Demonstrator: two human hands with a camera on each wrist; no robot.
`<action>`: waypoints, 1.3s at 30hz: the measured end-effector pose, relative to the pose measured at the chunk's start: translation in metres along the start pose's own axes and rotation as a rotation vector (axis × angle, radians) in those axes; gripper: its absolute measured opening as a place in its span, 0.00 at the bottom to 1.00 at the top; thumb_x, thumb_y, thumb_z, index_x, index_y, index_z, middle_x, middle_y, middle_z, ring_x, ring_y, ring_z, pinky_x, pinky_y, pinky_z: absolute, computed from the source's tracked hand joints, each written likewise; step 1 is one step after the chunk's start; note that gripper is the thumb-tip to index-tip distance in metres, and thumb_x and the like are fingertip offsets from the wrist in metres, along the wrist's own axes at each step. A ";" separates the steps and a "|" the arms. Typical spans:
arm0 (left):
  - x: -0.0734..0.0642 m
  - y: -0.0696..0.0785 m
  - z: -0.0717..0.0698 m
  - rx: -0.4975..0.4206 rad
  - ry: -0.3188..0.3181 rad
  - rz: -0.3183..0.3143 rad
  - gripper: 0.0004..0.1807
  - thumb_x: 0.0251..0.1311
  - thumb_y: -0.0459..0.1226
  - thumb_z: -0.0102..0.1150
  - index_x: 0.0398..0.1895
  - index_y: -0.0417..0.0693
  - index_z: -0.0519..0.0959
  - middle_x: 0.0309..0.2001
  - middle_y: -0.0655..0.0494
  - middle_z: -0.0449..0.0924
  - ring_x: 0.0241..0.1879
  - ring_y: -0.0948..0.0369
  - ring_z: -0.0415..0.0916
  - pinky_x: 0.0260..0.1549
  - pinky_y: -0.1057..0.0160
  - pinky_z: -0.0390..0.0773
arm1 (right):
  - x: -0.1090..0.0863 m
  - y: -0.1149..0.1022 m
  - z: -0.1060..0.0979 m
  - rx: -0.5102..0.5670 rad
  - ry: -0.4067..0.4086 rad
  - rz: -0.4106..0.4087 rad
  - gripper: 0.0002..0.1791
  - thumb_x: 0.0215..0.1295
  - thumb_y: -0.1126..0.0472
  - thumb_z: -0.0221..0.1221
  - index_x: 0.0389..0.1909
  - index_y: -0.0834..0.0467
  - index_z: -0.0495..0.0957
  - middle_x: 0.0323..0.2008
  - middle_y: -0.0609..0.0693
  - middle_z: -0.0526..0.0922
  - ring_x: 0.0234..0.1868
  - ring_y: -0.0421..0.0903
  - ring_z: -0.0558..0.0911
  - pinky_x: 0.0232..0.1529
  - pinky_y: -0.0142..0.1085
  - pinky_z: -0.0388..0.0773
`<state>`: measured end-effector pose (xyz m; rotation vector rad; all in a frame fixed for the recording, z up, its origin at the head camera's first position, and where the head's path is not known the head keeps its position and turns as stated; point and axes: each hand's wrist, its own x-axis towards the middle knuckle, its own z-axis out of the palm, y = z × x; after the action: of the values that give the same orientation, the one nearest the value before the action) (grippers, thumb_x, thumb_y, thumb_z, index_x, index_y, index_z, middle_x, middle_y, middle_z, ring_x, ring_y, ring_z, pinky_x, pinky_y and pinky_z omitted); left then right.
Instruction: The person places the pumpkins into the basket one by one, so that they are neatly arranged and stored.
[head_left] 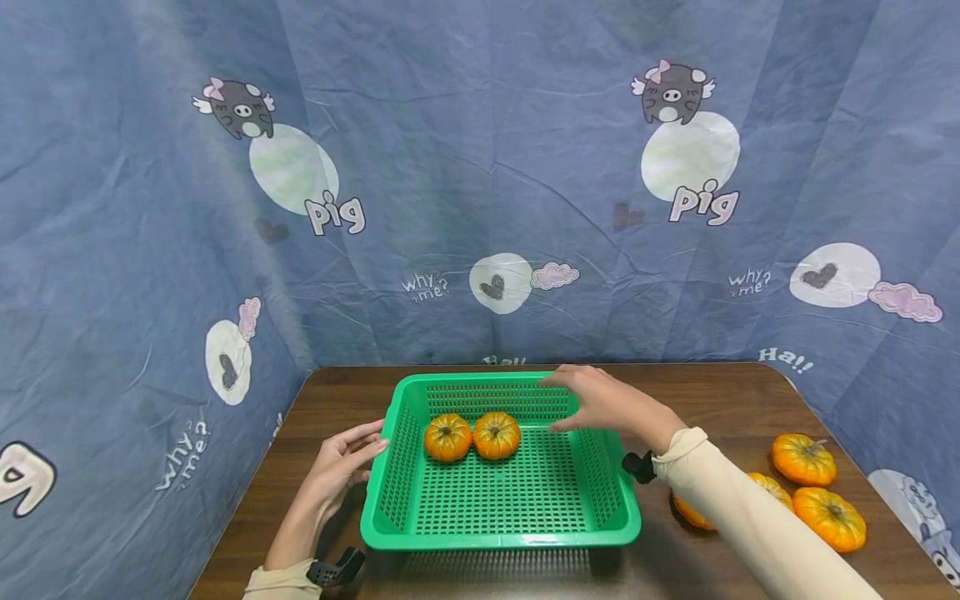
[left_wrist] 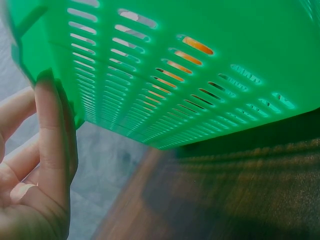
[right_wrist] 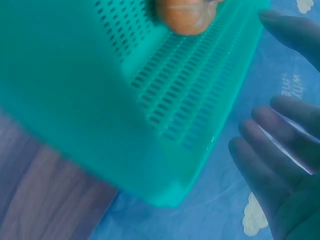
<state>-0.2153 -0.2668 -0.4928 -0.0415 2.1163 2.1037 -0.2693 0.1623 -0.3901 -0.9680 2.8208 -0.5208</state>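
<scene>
A green plastic basket [head_left: 498, 540] with slotted walls stands in the middle of the wooden table. Two small orange pumpkins, a left one [head_left: 447, 437] and a right one [head_left: 497, 436], sit side by side inside it, towards the back left. My left hand [head_left: 339, 467] is at the basket's left side, its fairly straight fingers touching the rim, as the left wrist view also shows. Over the back right corner of the basket hovers my right hand [head_left: 600, 400], fingers spread and nothing between them. The right wrist view shows those fingers [right_wrist: 265, 150] apart from the rim.
Several more pumpkins [head_left: 828, 518] lie on the table [head_left: 720, 392] to the right, some partly covered by my right sleeve [head_left: 742, 508]. A blue printed cloth [head_left: 480, 167] hangs behind the table and along its sides.
</scene>
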 end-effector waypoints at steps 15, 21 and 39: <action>-0.001 -0.001 0.000 -0.007 -0.003 -0.001 0.32 0.70 0.35 0.64 0.74 0.34 0.68 0.44 0.63 0.85 0.40 0.66 0.85 0.37 0.62 0.89 | -0.038 0.026 -0.015 -0.003 0.085 0.035 0.39 0.58 0.44 0.75 0.69 0.56 0.76 0.63 0.55 0.80 0.52 0.54 0.84 0.51 0.51 0.84; -0.001 0.000 -0.001 -0.003 0.004 0.000 0.31 0.70 0.35 0.64 0.73 0.34 0.69 0.44 0.63 0.85 0.39 0.66 0.85 0.36 0.63 0.89 | -0.056 0.041 -0.018 0.011 0.129 0.069 0.38 0.59 0.47 0.75 0.68 0.57 0.77 0.66 0.56 0.79 0.65 0.58 0.79 0.61 0.57 0.80; -0.001 0.000 0.001 -0.001 0.003 0.001 0.31 0.70 0.36 0.64 0.73 0.35 0.69 0.44 0.63 0.85 0.39 0.66 0.86 0.37 0.63 0.89 | -0.116 0.093 -0.035 -0.043 0.257 0.105 0.39 0.55 0.47 0.77 0.63 0.64 0.79 0.59 0.64 0.83 0.56 0.63 0.83 0.54 0.59 0.82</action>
<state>-0.2145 -0.2659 -0.4927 -0.0432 2.1172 2.1068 -0.2385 0.3120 -0.3907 -0.8058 3.1017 -0.6140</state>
